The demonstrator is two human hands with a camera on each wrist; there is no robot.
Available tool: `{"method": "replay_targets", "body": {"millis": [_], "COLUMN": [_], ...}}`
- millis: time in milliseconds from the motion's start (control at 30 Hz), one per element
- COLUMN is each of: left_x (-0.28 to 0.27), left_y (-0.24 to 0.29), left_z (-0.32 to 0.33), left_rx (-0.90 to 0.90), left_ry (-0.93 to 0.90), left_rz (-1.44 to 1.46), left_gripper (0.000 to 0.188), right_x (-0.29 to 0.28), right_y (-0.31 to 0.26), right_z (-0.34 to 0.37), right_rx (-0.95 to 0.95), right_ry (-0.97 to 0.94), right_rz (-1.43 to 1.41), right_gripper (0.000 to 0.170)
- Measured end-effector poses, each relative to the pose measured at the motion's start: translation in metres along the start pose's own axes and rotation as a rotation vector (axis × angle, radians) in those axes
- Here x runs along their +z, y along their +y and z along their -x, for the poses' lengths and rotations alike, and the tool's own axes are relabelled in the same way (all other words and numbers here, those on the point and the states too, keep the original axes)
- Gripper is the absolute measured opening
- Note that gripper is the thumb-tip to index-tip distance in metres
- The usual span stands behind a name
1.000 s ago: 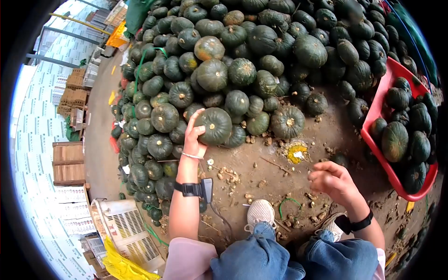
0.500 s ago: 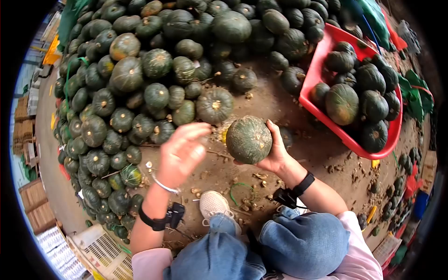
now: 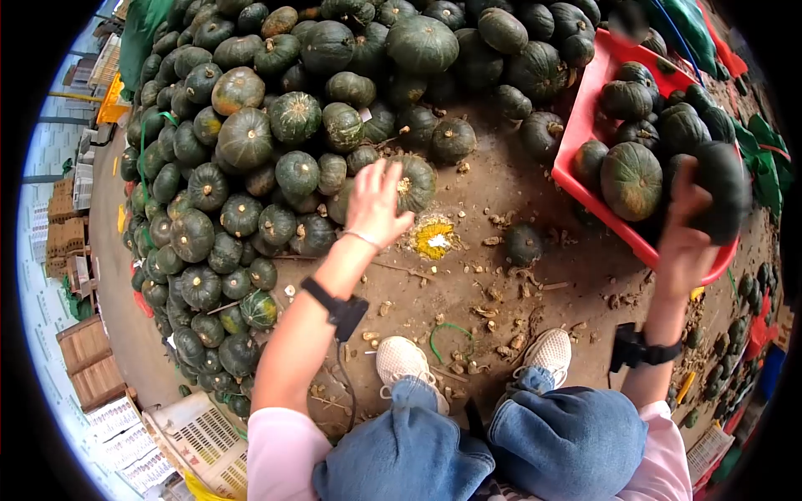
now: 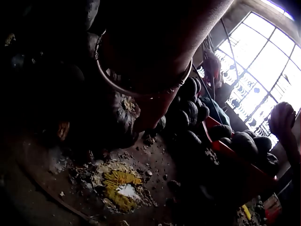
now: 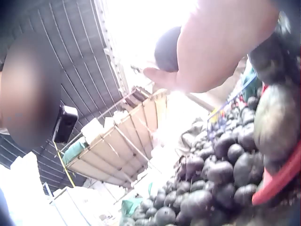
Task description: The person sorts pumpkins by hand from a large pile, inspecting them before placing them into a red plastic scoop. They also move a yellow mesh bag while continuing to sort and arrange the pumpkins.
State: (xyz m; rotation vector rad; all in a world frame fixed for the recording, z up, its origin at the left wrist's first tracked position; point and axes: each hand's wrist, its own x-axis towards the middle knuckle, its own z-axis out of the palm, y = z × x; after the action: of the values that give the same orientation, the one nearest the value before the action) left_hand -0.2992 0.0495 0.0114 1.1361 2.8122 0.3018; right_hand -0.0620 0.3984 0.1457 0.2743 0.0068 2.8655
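Held pumpkin: a rounded, dark green pumpkin (image 3: 720, 196) is looking almost black and blurred, its surface detail not showing clearly; it is sitting near three o'clock in the head view, overlapping the red plastic tub (image 3: 576, 150).
Pumpkin by the left hand: a squat, ribbed, dark green pumpkin (image 3: 420, 185) with a pale tan stem scar is lying just above centre, toward twelve.
Right hand: the right hand (image 3: 687, 230) is holding the first pumpkin, its fingers curling round it; the forearm is pointing toward twelve o'clock. The left wrist view is showing this pumpkin raised above the tub's load.
Left hand: the left hand (image 3: 376, 204) is overlapping the ribbed pumpkin's eight-o'clock side, fingers extending and slightly spreading, gripping nothing; I cannot tell whether they are touching it. The forearm is pointing toward one.
Tub: green pumpkins (image 3: 631, 181) are filling it at two o'clock.
Heap: piled dark green pumpkins (image 3: 245, 138) are spreading from nine to twelve.
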Motion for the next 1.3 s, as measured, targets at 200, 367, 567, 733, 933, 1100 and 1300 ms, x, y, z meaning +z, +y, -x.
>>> {"method": "replay_targets", "body": {"millis": [200, 367, 567, 733, 933, 1100, 1300], "left_x": [0.017, -0.009, -0.028, -0.045, -0.033, -0.025, -0.017], "left_y": [0.029, 0.017, 0.069, 0.063, 0.081, 0.084, 0.087], "left_z": [-0.041, -0.020, 0.014, 0.011, 0.028, 0.032, 0.042], "left_rx": [-0.182, -0.342, -0.363, -0.415, -0.240, -0.187, -0.243], "left_ry": [-0.249, -0.452, -0.412, -0.448, -0.578, -0.440, -0.388], "left_rz": [-0.111, 1.745, 1.777, 1.514, 1.514, 1.328, 1.371], "left_gripper": [0.100, 0.078, 0.073, 0.057, 0.066, 0.063, 0.062], "right_x": [-0.014, -0.055, -0.081, -0.104, -0.109, -0.109, -0.114], "right_y": [0.002, 0.077, 0.131, 0.150, 0.153, 0.151, 0.154], "right_z": [0.043, 0.047, 0.019, 0.014, 0.030, 0.026, 0.030], "right_rx": [-0.026, 0.356, 0.546, 0.392, 0.399, 0.430, 0.449], "right_ry": [0.288, 0.585, 0.457, 0.480, 0.531, 0.566, 0.606], "right_rz": [0.643, 0.898, 1.073, 0.860, 0.574, 0.923, 1.030], "right_gripper": [0.070, 0.037, 0.073, 0.072, 0.065, 0.060, 0.058]}}
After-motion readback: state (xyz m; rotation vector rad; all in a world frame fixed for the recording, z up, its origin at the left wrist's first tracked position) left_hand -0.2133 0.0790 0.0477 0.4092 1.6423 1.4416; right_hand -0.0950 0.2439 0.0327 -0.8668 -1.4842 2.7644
